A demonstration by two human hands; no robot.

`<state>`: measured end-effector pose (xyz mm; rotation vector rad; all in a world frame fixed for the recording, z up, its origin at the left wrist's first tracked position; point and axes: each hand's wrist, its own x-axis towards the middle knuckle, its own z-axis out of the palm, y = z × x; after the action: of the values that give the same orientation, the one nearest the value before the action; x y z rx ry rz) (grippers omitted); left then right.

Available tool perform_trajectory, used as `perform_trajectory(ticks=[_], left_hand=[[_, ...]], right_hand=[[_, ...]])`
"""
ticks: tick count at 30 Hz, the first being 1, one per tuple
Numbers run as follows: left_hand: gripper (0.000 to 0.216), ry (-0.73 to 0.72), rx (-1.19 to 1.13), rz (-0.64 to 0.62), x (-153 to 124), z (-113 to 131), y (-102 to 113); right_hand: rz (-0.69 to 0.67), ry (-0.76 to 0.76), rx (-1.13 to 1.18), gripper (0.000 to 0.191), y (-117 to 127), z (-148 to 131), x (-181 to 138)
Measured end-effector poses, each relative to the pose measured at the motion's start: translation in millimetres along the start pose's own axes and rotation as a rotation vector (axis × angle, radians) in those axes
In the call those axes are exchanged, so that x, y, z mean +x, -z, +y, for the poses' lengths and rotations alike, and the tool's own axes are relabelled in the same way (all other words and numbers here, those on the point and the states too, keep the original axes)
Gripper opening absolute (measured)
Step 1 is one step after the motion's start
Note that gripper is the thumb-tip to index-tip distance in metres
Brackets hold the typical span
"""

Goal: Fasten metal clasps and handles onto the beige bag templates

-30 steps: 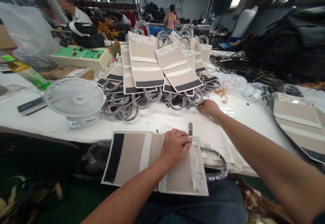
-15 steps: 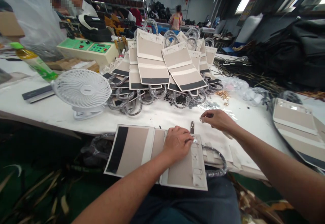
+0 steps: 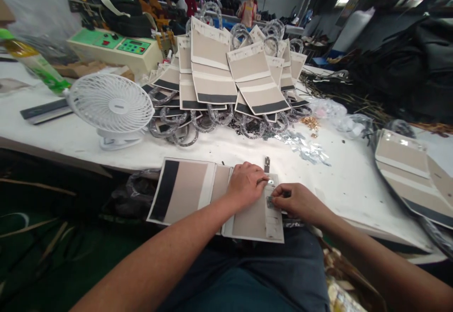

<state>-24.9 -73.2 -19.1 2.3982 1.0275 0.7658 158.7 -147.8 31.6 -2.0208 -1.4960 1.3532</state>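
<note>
A flat beige, white and black bag panel (image 3: 187, 190) lies across my lap and the table's near edge. My left hand (image 3: 246, 184) is curled on the panel's right part, fingers pressing near its white strip. My right hand (image 3: 297, 202) sits just right of it, fingertips pinched on a small metal piece (image 3: 270, 202) at the strip. A small metal strap tab (image 3: 266, 164) lies on the table just beyond my left hand.
A big pile of like panels with wrapped ring handles (image 3: 226, 80) fills the table's middle. A white desk fan (image 3: 110, 106) stands at left, a green control box (image 3: 116, 50) behind it. More panels (image 3: 406, 170) lie right. Gold fittings (image 3: 311, 123) are scattered. People work far back.
My right hand has come back from the far pile area to the panel and now pinches a small piece beside my left hand. The view has tipped down slightly.
</note>
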Motion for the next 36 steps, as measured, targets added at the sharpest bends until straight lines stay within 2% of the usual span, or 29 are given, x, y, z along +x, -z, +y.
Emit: perform_trajectory(ticks=[12,17,20,23,25,28,31,33,36], left_hand=[[0.013,-0.002,-0.002,-0.015,0.1,0.5,0.6],[0.012,-0.015,-0.008,0.008,-0.5,-0.6,-0.8],[0.012,-0.020,-0.008,0.004,-1.4,-1.0,-0.5],[0.012,-0.019,-0.004,0.001,-1.8,-1.1,0.3],[0.011,-0.013,-0.002,0.001,-1.7,-1.0,0.5],[0.011,-0.008,-0.011,0.003,-1.1,-0.7,0.2],[0.011,0.000,-0.015,-0.001,0.0,-0.2,0.3],[0.011,0.007,-0.013,-0.010,1.1,0.4,0.9],[0.012,0.016,-0.013,-0.020,2.4,1.8,2.1]], right_hand=[[0.034,-0.036,-0.065,0.005,-6.5,-7.8,-3.6],[0.030,0.015,-0.114,0.007,-7.3,-7.1,1.1],[-0.002,0.045,-0.104,0.002,-7.7,-4.3,3.0],[0.004,0.063,-0.065,0.010,0.8,-6.0,-2.1],[0.087,0.054,-0.038,0.018,13.1,-11.7,-9.6],[0.345,0.130,0.187,0.029,34.0,-24.8,-19.5],[0.559,0.394,0.673,0.034,43.5,-36.7,-14.6],[0.599,0.531,0.942,0.038,40.6,-41.0,-1.7],[0.621,0.568,1.146,0.040,28.6,-41.6,22.0]])
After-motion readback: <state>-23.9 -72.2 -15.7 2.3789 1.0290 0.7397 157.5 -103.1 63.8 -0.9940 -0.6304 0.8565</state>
